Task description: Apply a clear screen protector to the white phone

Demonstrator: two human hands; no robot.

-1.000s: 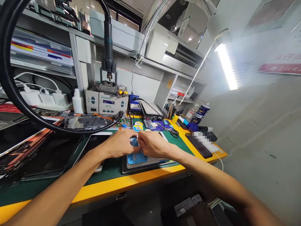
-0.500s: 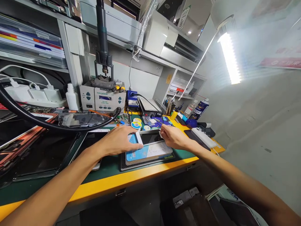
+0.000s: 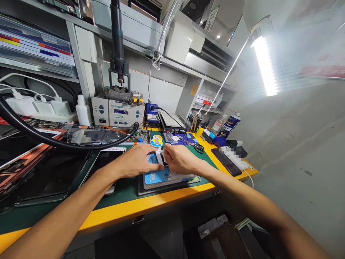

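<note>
A white-edged phone lies on a blue and white flat pack, its dark screen upward. My left hand grips the phone's left end between thumb and fingers. Bunched up, my right hand sits over the screen, close to the left hand, and covers most of the phone. Whatever its fingers pinch is hidden. Under the pack is a black textured mat. Just behind the hands stands a solder spool.
Scissors lie behind my right wrist. A grey soldering station stands at the back, with its black hose arching across the left. Phones and a large black panel fill the left side. The yellow table edge runs in front.
My right hand has slid left along the phone's screen, from its right end to near my left hand. The scissors have come into view. My left hand keeps its hold.
</note>
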